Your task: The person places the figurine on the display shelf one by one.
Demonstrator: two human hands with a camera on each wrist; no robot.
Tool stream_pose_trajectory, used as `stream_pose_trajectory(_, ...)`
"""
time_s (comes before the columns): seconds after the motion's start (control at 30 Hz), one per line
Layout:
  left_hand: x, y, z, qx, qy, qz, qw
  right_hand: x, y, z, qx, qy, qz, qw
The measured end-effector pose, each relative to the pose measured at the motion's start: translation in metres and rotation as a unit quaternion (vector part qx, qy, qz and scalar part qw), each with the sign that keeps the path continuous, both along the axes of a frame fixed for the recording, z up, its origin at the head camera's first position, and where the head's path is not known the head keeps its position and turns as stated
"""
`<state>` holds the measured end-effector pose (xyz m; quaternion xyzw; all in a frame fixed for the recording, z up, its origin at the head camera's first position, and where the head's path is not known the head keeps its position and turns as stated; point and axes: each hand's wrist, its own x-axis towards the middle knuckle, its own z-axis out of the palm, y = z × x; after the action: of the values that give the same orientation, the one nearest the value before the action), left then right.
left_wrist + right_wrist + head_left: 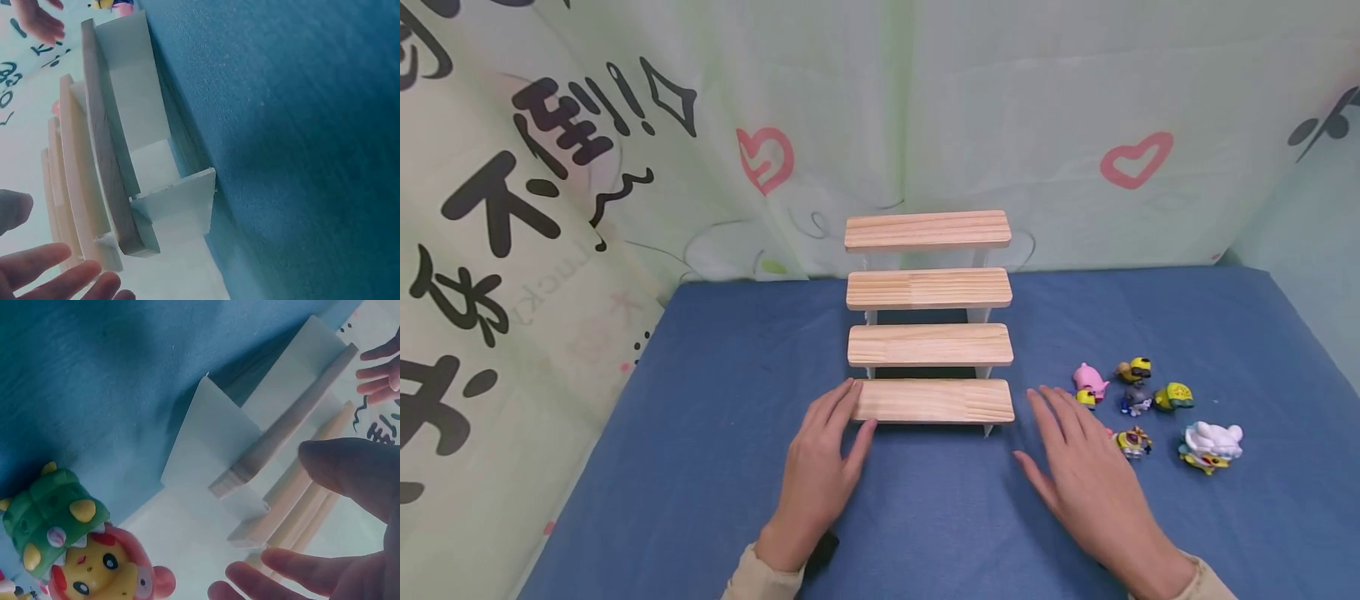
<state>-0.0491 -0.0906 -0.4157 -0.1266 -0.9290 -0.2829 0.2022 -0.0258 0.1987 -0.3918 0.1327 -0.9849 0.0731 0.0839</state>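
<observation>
A four-step wooden display stand point(931, 402) with white side supports stands on the blue cloth. My left hand point(822, 467) is at the left end of its lowest step, fingers extended and thumb apart; whether the fingertips touch the wood I cannot tell. To the right of the stand, my right hand point(1086, 483) hovers with spread fingers and holds nothing. Small toy figures lie beyond and beside it, among them a pink pig-like figure point(1088, 380) and a white-topped figure point(1210, 446). A yellow-faced figure with a green spiked cap point(94, 550) appears in the right wrist view.
More small figures cluster on the right, including a green and yellow one point(1172, 397) and a grey one point(1136, 400). A printed pale curtain point(1045, 108) hangs behind the stand. The blue cloth point(722, 400) stretches to the left. A dark object point(823, 550) shows by the left wrist.
</observation>
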Motion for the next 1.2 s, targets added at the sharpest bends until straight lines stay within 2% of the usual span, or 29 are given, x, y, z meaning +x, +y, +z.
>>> stream_pose_trajectory(0.2,-0.003,-0.002,-0.001,0.033,-0.012,0.011,0.9993,-0.003,0.008,0.003,-0.009,0.034,0.009,0.9993)
stream_pose_trajectory(0.5,-0.01,-0.005,-0.003,0.076,-0.031,0.023,0.9963,-0.006,0.018,0.007,-0.012,0.045,0.014,0.9988)
stream_pose_trajectory(0.6,-0.012,-0.005,-0.003,0.092,-0.038,0.024,0.9947,-0.007,0.02,0.008,-0.011,0.038,0.011,0.9992)
stream_pose_trajectory(0.87,-0.017,-0.007,-0.006,0.132,-0.052,0.026,0.9895,-0.008,0.026,0.01,-0.006,-0.015,-0.012,0.9998)
stream_pose_trajectory(1.2,-0.025,-0.01,-0.012,0.19,-0.076,0.006,0.9788,-0.006,0.032,0.007,-0.003,-0.029,-0.009,0.9995)
